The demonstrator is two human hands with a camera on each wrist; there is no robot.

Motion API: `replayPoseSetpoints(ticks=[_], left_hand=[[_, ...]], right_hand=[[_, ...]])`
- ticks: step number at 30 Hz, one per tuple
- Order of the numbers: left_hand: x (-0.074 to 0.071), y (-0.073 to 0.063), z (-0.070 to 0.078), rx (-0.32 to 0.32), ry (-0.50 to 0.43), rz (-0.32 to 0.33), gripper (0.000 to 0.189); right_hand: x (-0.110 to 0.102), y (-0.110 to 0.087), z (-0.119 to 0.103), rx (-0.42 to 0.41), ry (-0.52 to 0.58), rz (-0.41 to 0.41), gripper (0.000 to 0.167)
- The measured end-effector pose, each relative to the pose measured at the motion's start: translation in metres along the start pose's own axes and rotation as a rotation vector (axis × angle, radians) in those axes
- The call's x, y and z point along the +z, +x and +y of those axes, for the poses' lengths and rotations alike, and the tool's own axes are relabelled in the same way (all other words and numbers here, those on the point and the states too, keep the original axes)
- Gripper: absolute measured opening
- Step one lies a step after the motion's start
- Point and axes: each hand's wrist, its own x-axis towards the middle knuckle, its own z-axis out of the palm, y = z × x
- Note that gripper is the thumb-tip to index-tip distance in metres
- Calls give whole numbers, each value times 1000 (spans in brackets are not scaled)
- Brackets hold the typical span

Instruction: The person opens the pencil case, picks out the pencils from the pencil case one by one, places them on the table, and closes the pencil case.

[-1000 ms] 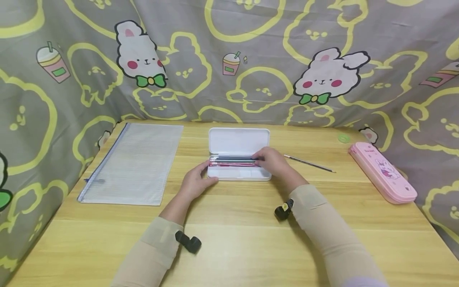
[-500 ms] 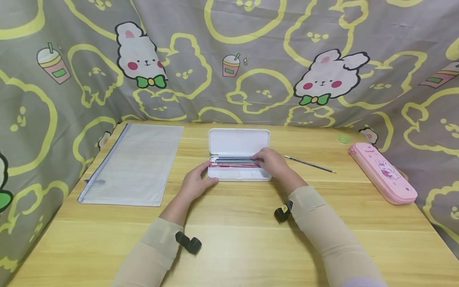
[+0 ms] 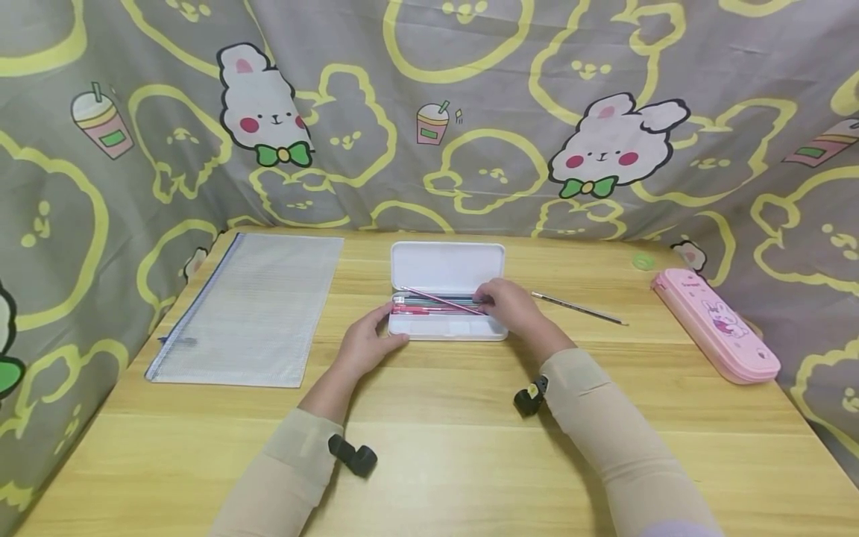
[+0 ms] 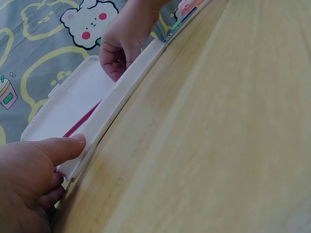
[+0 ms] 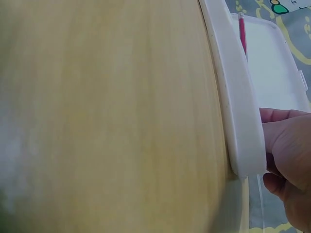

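A white pencil case point(image 3: 447, 266) lies with its lid raised, holding several pencils point(image 3: 429, 308) lengthwise. My left hand point(image 3: 363, 341) holds the case's left end; in the left wrist view the thumb point(image 4: 68, 148) lies along its front wall. At the case's right end my right hand point(image 3: 513, 306) reaches in with curled fingers. They pinch the lower right end of a pink pencil point(image 3: 439, 299), though the case wall hides the fingertips in the right wrist view. That pencil slants across the others, its eraser end raised in front of the lid.
A dark pencil point(image 3: 580, 307) lies on the wooden table point(image 3: 429, 462) right of the case. Further right are a pink zip pouch point(image 3: 718, 324) and a small green ring-shaped item point(image 3: 643, 261). A translucent mesh zip bag point(image 3: 251, 309) lies left. A patterned curtain point(image 3: 376, 112) hangs behind.
The pink pencil's left end has risen out of the row, so it now slants across the other pencils. The right hand has barely shifted; the left hand stays in place.
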Motion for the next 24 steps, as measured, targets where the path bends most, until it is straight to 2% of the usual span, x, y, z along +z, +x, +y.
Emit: replayPoseSetpoints(ticks=[16, 24], left_hand=[[0, -1, 1, -7, -11, -1, 77], [0, 0, 1, -4, -7, 0, 77]], right_hand=[[-1, -3, 0, -2, 18, -22, 23], [-9, -6, 4, 39, 169, -30, 24]])
